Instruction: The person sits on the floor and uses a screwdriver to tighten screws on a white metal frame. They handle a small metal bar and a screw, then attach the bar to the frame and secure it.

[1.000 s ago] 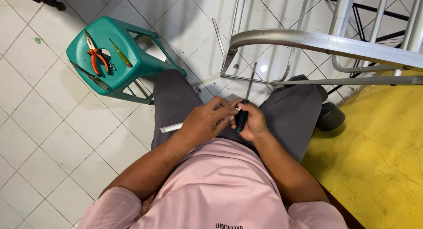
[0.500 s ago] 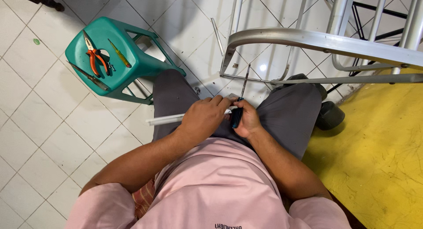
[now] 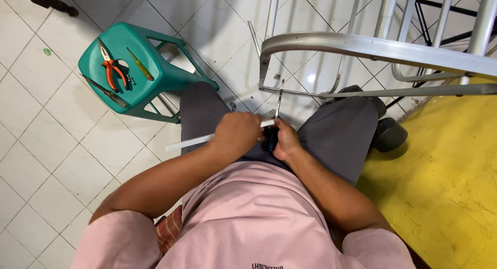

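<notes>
A white tiled floor (image 3: 52,160) fills the left and top of the view, meeting a yellow floor area (image 3: 445,186) at the right edge. A curved metal frame (image 3: 373,46) of pale tubes and bars stands over the tiles at the top right. The person sits in a pink shirt (image 3: 253,217) and grey trousers (image 3: 341,134), with dark shoes (image 3: 388,134) near the frame's lower bar.

Near the top left corner of the floor stands a green plastic stool (image 3: 129,67). On its seat lie orange-handled pliers (image 3: 111,69), a slim yellow-green screwdriver (image 3: 140,64) just beside them, and a dark tool (image 3: 106,91) along the seat's left edge.

Over the lap, the left hand (image 3: 237,134) is closed around a long white strip (image 3: 189,141) — the strip runs out past the thigh to the left, and a short end shows between the two hands. The right hand (image 3: 284,142) has its grip wrapped tight on the dark handle of a screwdriver (image 3: 274,124), whose thin shaft points up toward the frame's lower bar. The two hands sit just beside each other — whether the shaft touches the strip cannot be told.
</notes>
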